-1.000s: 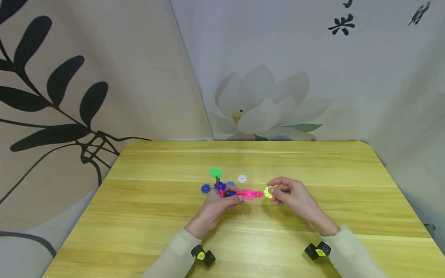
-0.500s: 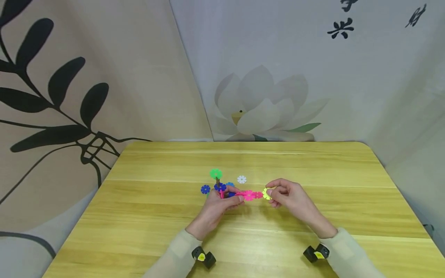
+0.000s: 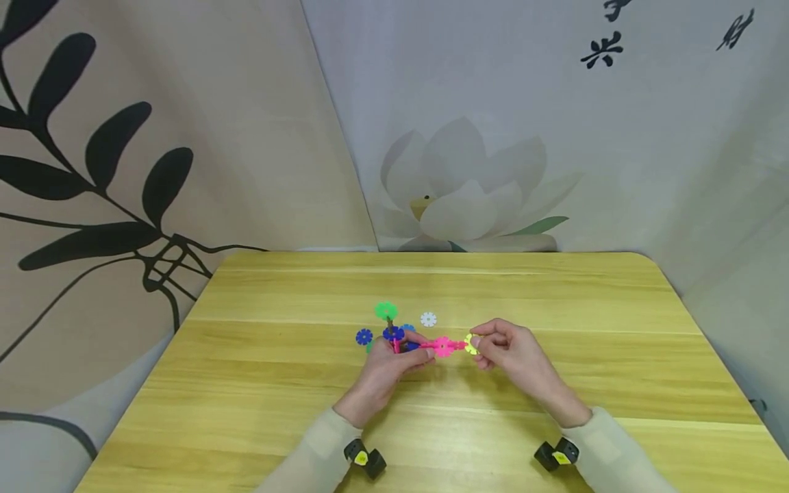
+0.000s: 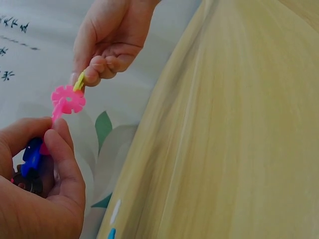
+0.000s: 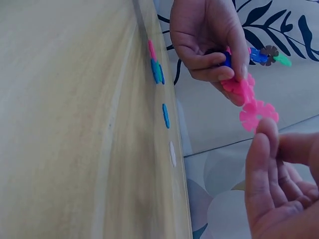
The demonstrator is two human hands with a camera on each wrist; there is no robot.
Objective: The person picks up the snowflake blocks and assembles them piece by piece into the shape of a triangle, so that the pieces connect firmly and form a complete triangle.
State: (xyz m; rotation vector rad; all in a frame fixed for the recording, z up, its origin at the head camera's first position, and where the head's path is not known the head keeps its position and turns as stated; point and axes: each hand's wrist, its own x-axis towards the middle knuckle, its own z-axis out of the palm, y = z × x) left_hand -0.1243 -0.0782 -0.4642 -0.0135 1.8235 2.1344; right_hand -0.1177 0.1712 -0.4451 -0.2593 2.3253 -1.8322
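Note:
My left hand (image 3: 418, 348) grips a chain of snowflake discs: pink discs (image 3: 442, 346) stick out to the right, and blue (image 3: 394, 334) and green (image 3: 385, 311) ones lie behind my fingers. A yellow disc (image 3: 471, 344) is pinched between the thumb and forefinger of my right hand (image 3: 477, 342), held edge-on against the end pink disc. The left wrist view shows the yellow disc (image 4: 79, 82) meeting the rim of the pink disc (image 4: 68, 99). In the right wrist view my fingers (image 5: 266, 149) hide the yellow disc behind the pink disc (image 5: 256, 113).
On the wooden table (image 3: 555, 301) beyond my hands lie loose discs: a white one (image 3: 428, 319), a dark blue one (image 3: 364, 336) and a light blue one (image 3: 408, 328). Patterned fabric walls stand close round the table's back and sides.
My right hand has carried the yellow disc a little left until it meets the end pink disc. My left hand has nudged the chain slightly to the right.

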